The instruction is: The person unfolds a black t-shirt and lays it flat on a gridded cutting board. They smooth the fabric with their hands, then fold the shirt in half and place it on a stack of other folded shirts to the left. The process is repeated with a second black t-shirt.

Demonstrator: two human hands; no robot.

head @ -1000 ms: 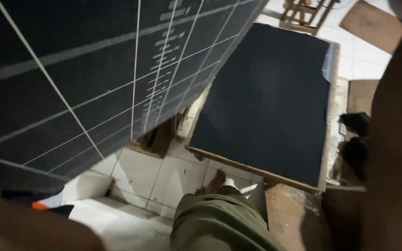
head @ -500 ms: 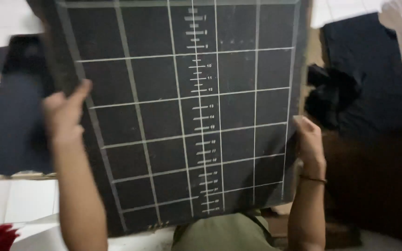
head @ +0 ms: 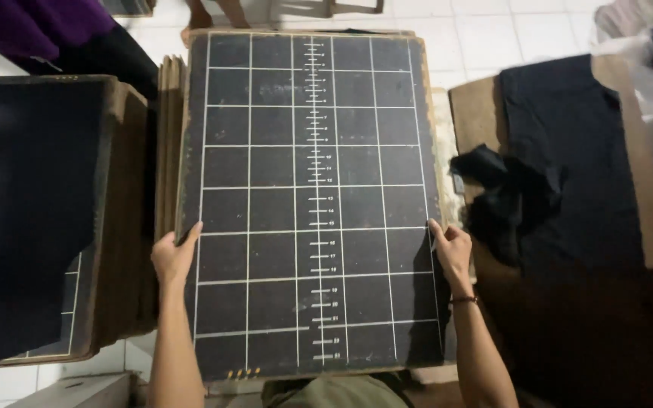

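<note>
- Head view, looking straight down: showed a large dark gridded board [head: 311, 204], crossed by white lines with a ruled scale down its middle, lying flat and squared up on a stack of like boards [head: 166, 151].
- Left hand [head: 174, 255] clasped on the board's left edge, fingers curled over onto the top face, thumb hidden beneath; right hand [head: 453, 248] clasped the same way on the right edge, a thin band at the wrist.
- Half a second before: had the same board tilted up toward the camera and held aloft by both edges; now lay level, its far end reaching the top of the stack. Judged as a board just set down, though not yet released.
- A full second before: filled the upper left at a steep slant with no hands in sight, a fabric-covered board beyond it; that slant gone.
- To the left, just beside the stack: another board draped with black fabric [head: 24, 211], grid lines peeking out at its lower corner.
- To the right: a brown board [head: 644, 189] under a black cloth [head: 561, 174], with a crumpled black piece near the gridded board's right edge, not touching the hand.
- At the top left: a purple sleeve [head: 32, 23] of another person, well apart from both hands.
</note>
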